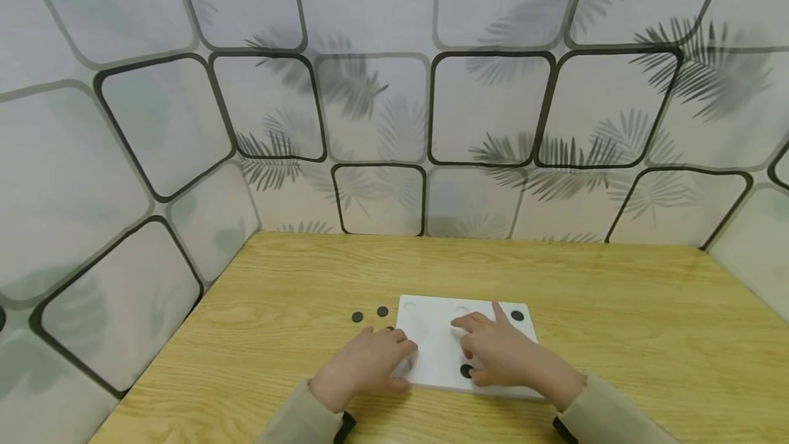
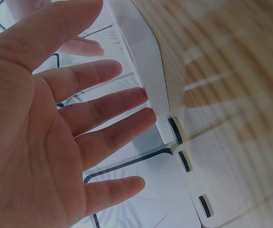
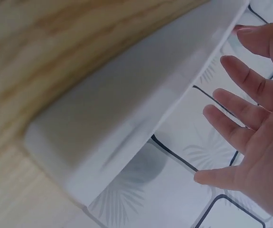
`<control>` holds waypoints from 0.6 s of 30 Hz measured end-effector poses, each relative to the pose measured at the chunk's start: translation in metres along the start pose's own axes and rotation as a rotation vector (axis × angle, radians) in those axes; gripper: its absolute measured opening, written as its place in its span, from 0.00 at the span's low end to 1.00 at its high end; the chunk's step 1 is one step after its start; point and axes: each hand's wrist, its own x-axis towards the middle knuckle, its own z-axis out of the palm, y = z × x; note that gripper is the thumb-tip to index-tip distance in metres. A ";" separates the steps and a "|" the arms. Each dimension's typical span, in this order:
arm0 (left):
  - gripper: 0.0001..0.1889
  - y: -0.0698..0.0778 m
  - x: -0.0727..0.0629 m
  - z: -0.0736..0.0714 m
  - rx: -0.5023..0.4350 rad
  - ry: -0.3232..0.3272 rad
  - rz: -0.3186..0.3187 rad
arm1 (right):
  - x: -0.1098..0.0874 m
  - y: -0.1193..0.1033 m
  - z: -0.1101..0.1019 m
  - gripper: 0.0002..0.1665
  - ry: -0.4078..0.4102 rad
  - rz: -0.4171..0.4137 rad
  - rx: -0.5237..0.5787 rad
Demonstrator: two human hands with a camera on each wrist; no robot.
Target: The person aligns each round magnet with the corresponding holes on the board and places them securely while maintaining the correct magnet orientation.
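Observation:
A white board (image 1: 434,362) with shallow round recesses lies on the table. One black disc (image 1: 517,316) sits at its far right corner, and another black disc (image 1: 466,371) lies near its front edge, by the right thumb. My left hand (image 1: 368,363) is at the board's left edge, its fingertips over the rim; the left wrist view shows its fingers (image 2: 110,102) extended and the palm bare. Over the board's right half, my right hand (image 1: 502,355) is spread, and no object shows in its palm (image 3: 264,161) in the right wrist view.
Left of the board lie loose black discs (image 1: 357,317) (image 1: 383,311), with a third partly hidden behind the left hand. Patterned fabric walls (image 1: 382,201) border the wooden table (image 1: 296,279) at the back and sides.

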 end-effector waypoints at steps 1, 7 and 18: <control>0.24 0.000 0.000 0.000 0.001 0.001 0.002 | -0.001 0.000 -0.001 0.11 0.013 -0.002 0.000; 0.24 0.000 0.000 0.000 0.012 0.003 0.008 | -0.008 0.000 -0.005 0.09 0.064 -0.028 0.016; 0.24 0.000 0.000 0.000 0.010 -0.003 0.007 | -0.020 -0.002 -0.014 0.15 0.166 -0.053 0.102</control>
